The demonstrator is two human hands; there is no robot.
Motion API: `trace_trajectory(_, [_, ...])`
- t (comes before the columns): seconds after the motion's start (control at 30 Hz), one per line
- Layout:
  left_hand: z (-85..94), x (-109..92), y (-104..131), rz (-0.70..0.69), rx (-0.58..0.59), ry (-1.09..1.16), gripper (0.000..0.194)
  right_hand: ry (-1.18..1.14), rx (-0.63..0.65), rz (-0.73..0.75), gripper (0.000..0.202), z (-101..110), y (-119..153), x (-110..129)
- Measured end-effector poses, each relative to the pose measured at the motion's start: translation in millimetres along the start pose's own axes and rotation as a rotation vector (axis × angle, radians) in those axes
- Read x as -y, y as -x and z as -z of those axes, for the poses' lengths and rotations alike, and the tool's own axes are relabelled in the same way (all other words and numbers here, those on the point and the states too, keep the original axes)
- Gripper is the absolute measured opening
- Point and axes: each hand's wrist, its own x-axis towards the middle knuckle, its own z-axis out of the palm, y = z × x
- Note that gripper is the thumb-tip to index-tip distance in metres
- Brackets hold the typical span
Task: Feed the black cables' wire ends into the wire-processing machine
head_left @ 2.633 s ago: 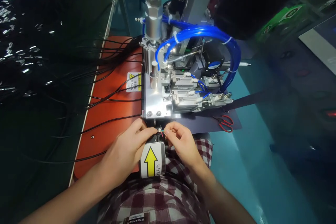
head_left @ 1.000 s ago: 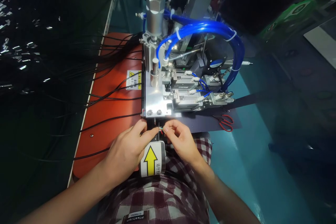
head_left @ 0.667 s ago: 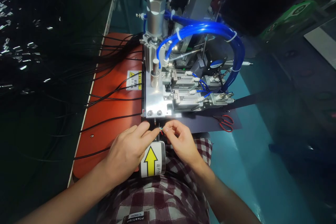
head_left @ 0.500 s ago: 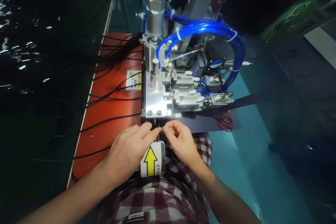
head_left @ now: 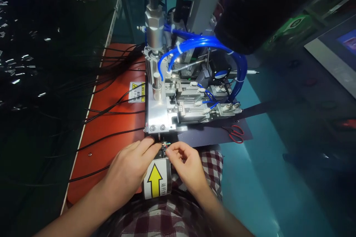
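My left hand [head_left: 129,166] is closed, its fingertips at a small part with thin coloured wires [head_left: 166,144] at the front of the machine. Just right of that part, my right hand [head_left: 186,161] has thumb and forefinger pinched together at the wires. What exactly each hand grips is too small to tell. Both hands are in front of the metal plate [head_left: 158,113] of the machine. Below the fingertips sits a white label with a yellow arrow [head_left: 155,180], near the black track piece.
Blue air tubes [head_left: 211,40] arch over the pneumatic cylinders [head_left: 191,113]. Red-handled scissors [head_left: 237,134] lie on the dark sheet at the right. Black cables [head_left: 111,133] run across the orange-red table [head_left: 102,163] at the left. A dark blurred shape hangs at the upper right.
The view has shifted, so the machine appears lower and further left. My hands stay close together at the same spot, and the small wired part shows more clearly between them.
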Motion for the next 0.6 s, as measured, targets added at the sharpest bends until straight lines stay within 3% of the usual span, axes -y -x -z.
trace_trajectory(0.2, [-3.0, 0, 0, 0.046, -0.006, 0.048, 0.026, 0.533, -0.149, 0.348, 0.016, -4, 6, 16])
trace_trajectory(0.27, [-4.8, 0, 1, 0.06, -0.018, 0.051, 0.026, 0.569, -0.151, 0.391, 0.017, -1, 3, 18])
trace_trajectory(0.47, [-3.4, -1, 2, 0.072, 0.035, 0.045, 0.028, -0.107, 0.121, -0.046, 0.019, 7, -15, 3])
trace_trajectory(0.6, [-0.3, -2, -1, 0.053, 0.019, 0.019, 0.027, -0.025, 0.044, 0.019, 0.025, 8, -16, 0])
